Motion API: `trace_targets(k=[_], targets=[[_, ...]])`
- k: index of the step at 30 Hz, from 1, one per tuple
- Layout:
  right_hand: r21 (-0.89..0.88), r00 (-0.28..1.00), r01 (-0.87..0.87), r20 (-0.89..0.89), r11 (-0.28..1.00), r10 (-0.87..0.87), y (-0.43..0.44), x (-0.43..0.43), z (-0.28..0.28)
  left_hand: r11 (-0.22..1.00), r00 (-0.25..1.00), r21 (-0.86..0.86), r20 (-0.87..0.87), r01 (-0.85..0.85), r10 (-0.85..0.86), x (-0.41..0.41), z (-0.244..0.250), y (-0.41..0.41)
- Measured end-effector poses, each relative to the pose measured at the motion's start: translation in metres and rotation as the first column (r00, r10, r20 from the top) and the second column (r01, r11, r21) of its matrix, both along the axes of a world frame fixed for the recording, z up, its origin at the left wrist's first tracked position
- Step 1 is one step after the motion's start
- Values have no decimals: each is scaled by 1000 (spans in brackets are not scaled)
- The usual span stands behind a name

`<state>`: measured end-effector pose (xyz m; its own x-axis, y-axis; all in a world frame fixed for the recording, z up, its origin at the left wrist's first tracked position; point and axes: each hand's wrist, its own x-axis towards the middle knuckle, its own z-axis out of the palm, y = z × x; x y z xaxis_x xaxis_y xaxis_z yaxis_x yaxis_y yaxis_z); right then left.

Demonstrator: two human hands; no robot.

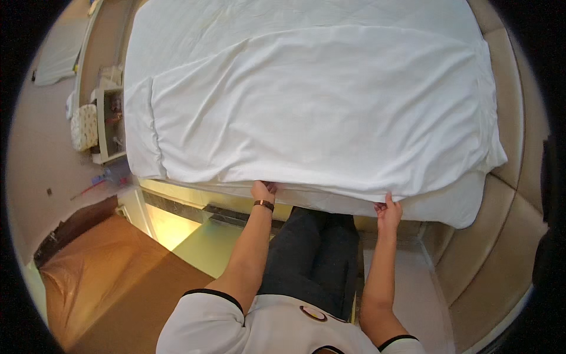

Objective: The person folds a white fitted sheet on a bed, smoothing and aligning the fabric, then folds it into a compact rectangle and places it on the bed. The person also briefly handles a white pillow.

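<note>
A white sheet (318, 106) lies over the near part of a bed, wrinkled, with a gathered fold towards its left end. My left hand (264, 191), with a dark band at the wrist, grips the sheet's near edge at the mattress side; some of its fingertips are hidden under the cloth. Farther right, my right hand (388, 210) pinches the same edge between thumb and fingers. Beneath the sheet, a white mattress or its cover (446, 208) shows at the near right corner. The far part of the bed has a paler white cover (309, 13).
A padded beige headboard (482, 248) stands at the right. Behind me at lower left is a surface under brown cloth (128, 283). An open shelf unit (101, 128) and a patterned white cloth item (84, 128) are beyond the bed's left end.
</note>
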<state>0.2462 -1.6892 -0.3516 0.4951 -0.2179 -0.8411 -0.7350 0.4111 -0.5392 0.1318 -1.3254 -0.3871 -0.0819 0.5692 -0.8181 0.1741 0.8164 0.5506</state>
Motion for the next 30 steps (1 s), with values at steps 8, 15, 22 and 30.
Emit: trace_targets(k=[8, 15, 22, 30], targets=[[-3, 995, -65, -83, 998, 64, -15, -1, -19, 995, 999, 87, 6, -53, 53, -46, -43, 14], [-83, 969, -117, -228, 990, 95, -24, 2, -37, 988, 930, 72, -352, 138, -105, -12, -21, 25], [-123, 957, -227, -210, 966, 198, -23, 5, -35, 917, 935, 299, -314, 264, -166, -56, -33, 21], [-190, 946, -309, -158, 932, 282, -31, -1, -57, 969, 972, 130, -136, 211, -193, -90, 15, 26]])
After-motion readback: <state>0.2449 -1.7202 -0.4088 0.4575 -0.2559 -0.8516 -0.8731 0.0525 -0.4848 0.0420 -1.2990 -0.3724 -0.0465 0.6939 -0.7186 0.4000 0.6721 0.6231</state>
